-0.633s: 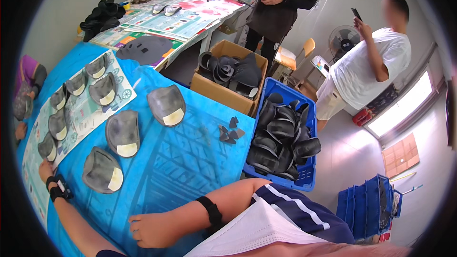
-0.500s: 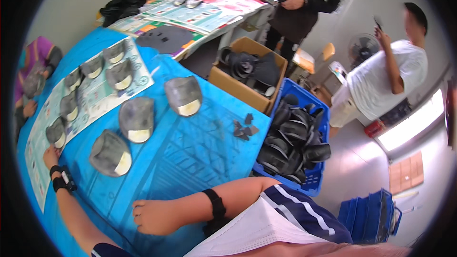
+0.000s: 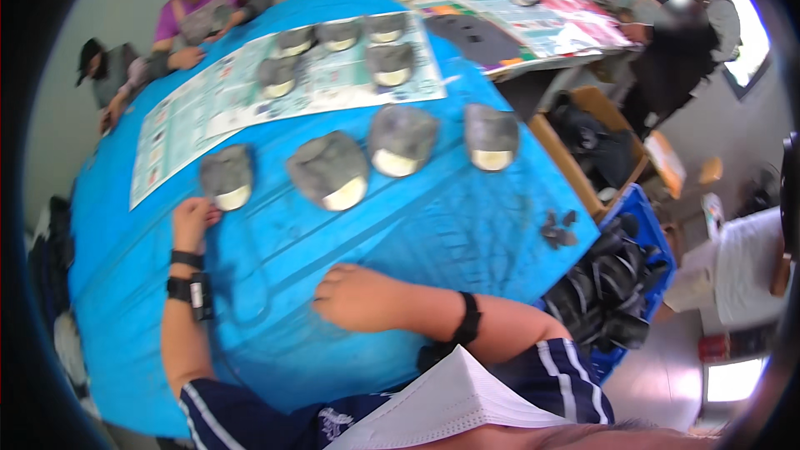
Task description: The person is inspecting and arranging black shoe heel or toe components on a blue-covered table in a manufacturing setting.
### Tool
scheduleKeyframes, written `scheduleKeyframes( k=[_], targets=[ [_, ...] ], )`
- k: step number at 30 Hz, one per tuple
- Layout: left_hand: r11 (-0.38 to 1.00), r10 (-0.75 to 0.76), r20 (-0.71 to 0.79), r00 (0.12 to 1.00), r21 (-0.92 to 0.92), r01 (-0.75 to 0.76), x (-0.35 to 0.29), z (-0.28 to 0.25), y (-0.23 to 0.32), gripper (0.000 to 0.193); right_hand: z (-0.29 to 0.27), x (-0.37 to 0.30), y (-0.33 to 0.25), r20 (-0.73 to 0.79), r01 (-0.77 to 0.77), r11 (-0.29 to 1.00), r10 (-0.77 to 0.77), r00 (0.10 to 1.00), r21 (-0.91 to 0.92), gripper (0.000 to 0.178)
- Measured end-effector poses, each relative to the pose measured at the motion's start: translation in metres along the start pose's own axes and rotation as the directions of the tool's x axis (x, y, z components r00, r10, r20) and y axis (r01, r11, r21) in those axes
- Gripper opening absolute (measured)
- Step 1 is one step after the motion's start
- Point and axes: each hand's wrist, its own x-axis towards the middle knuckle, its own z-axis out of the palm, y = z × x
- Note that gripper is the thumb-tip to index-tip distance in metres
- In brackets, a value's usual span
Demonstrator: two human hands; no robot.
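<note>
My left hand (image 3: 193,221) is at the left of the blue-covered table (image 3: 292,242). Its closed fingers are at the lower edge of a grey slipper upper (image 3: 225,173) with a cream patch, apparently pinching it. To its right, in a row, lie three similar uppers (image 3: 333,168), (image 3: 403,135), (image 3: 492,133). My right hand (image 3: 358,296) rests palm down near the table's front, fingers curled under; anything inside them is hidden. Several more uppers (image 3: 390,62) lie on a printed paper sheet (image 3: 233,104) beyond.
Small dark scraps (image 3: 558,229) lie at the table's right corner. Past that edge stand a cardboard box (image 3: 575,162) of black parts and a blue crate (image 3: 654,225) of black slippers. Two people (image 3: 237,12), (image 3: 112,75) sit across the table; another person (image 3: 679,50) stands at the back right.
My view has swung left. The slipper upper by my left hand has moved off the printed sheet onto the blue cover, towards me, with the hand. My right hand stays curled on the table.
</note>
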Motion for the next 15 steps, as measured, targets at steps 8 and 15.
scheduleKeyframes(
  k=[8, 15],
  targets=[
    [0.996, 0.008, 0.073, 0.997, -0.084, -0.002, -0.064, 0.012, 0.011, 0.009, -0.001, 0.0, 0.004, 0.029, -0.028, 0.996, 0.026, 0.999, 0.081, 0.011],
    [0.975, -0.151, 0.326, 0.933, 0.203, 0.087, -0.069, -0.005, 0.053, 0.012, -0.001, 0.0, 0.007, 0.027, -0.043, 0.996, 0.041, 0.999, 0.082, 0.011]
  ],
)
